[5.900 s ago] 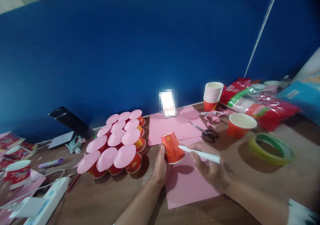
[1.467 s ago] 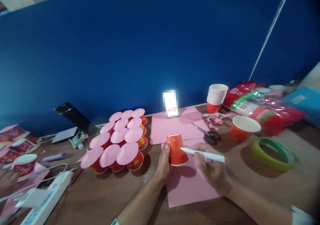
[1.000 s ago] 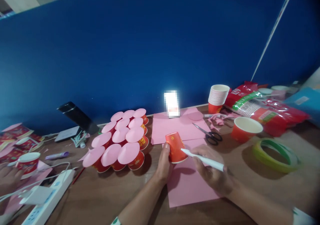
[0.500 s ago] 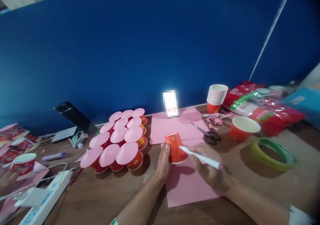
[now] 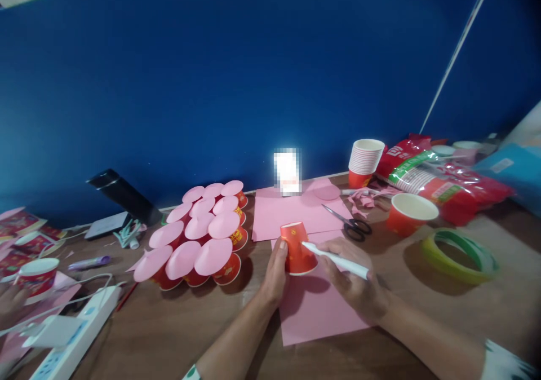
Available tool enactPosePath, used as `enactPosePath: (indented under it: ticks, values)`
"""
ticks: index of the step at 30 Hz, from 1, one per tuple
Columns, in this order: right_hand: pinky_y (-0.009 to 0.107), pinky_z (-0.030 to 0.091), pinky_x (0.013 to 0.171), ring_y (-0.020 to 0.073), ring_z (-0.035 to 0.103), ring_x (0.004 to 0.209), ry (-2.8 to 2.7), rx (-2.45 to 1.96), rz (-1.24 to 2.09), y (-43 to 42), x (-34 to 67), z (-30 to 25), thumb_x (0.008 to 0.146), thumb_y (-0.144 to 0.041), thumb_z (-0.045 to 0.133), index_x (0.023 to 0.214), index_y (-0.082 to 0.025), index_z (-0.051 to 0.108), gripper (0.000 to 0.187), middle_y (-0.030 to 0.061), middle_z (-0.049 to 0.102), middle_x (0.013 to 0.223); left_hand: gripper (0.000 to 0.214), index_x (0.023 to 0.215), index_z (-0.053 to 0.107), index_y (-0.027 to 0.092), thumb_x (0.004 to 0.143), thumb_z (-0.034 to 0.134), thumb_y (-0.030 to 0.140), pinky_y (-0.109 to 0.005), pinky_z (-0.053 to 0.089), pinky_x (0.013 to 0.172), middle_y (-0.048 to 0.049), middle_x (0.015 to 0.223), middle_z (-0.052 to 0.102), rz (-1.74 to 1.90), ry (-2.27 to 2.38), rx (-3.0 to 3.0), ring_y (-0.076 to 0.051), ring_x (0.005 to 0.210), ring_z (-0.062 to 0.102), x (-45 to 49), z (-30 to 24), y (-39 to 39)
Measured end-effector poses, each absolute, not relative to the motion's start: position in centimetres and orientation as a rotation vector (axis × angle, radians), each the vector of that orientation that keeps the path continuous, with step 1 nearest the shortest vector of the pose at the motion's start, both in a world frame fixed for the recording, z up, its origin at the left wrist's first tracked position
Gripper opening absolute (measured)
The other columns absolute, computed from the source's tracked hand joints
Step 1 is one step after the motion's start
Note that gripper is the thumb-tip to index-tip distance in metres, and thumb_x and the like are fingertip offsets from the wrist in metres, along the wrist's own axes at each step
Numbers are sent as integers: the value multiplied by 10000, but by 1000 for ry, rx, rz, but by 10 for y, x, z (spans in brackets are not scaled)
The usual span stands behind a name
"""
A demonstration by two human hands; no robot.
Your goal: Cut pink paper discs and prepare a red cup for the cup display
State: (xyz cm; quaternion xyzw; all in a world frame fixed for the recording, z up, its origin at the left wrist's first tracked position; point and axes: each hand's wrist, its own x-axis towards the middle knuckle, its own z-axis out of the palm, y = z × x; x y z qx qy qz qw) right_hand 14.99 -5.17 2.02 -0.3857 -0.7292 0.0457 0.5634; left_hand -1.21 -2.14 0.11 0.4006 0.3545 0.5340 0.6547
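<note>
So, left hand gripping red cup, right hand pinching white pen; probably drawing, next stroke wants steadiness.

Inverted red cup, white marker

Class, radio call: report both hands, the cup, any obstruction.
Left hand gripping red cup, wide rim down. Right hand holding white pen, tip at cup's side. Scissors beyond, not between pen and cup.
</note>
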Motion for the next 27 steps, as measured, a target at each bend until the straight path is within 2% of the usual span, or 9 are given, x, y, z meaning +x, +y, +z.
enactPosePath:
  ticks: [11, 15, 19, 27]
  values:
    - [291, 563, 681, 171, 680, 734, -1716, -909, 116, -51, 151, 20, 935, -188, 528, 976, -203, 622, 103, 37, 695, 819, 420, 1001, 675, 143, 841, 625, 528, -379, 437, 964, -82, 987, 718, 1222, 781, 897, -265, 1047, 621, -11, -2, -21]
    - [308, 568, 714, 176, 684, 776, -1726, -899, 140, -51, 151, 18, 936, -182, 531, 1005, -228, 609, 113, 35, 706, 853, 439, 991, 682, 139, 823, 640, 543, -375, 444, 949, -78, 969, 721, 1223, 803, 923, -261, 1017, 629, -12, 0, -21]
    - [315, 575, 710, 179, 688, 774, -1728, -891, 150, -51, 151, 18, 947, -204, 508, 1014, -253, 609, 130, 31, 710, 856, 424, 1028, 670, 140, 864, 597, 525, -370, 450, 934, -83, 995, 718, 1213, 793, 936, -259, 1020, 629, -13, -5, -20]
    - [293, 557, 726, 169, 677, 777, -1731, -891, 159, -50, 151, 16, 938, -178, 521, 1002, -215, 610, 115, 31, 693, 853, 405, 1063, 654, 150, 903, 547, 505, -371, 447, 941, -90, 1054, 710, 1185, 779, 933, -253, 1021, 632, -14, -10, -19]
